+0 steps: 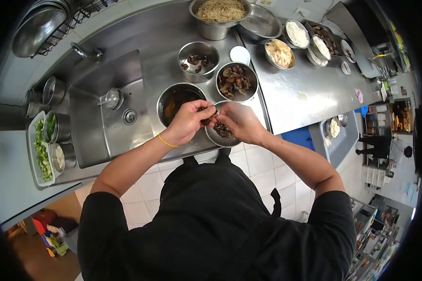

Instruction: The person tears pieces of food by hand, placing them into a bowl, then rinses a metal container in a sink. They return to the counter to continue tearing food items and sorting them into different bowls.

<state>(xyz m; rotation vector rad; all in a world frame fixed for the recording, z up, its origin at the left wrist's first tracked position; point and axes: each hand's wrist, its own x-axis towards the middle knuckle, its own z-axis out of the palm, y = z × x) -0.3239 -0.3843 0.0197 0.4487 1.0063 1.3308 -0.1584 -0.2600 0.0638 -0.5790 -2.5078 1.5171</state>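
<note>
My left hand (188,121) is closed on a dark brown piece (205,121) that looks like a soaked mushroom. My right hand (241,122) pinches at the same piece from the other side, its fingertips partly hidden and slightly blurred. Both hands are over a metal bowl (216,139) holding small dark brown bits (222,129). Left of it stands a pot of dark liquid (169,103), partly covered by my left hand. Behind is a bowl (255,89) of larger dark brown mushroom pieces (234,80). A further pot (198,48) has several dark pieces at its bottom.
A steel sink (91,117) with a ladle (112,98) lies left. Beyond it sits a white basket (36,136) of chopped greens. A bowl of bean sprouts (220,10) stands at the back. Right are bowls of pale food (279,52) and a grey tub (344,145). A person (382,145) stands far right.
</note>
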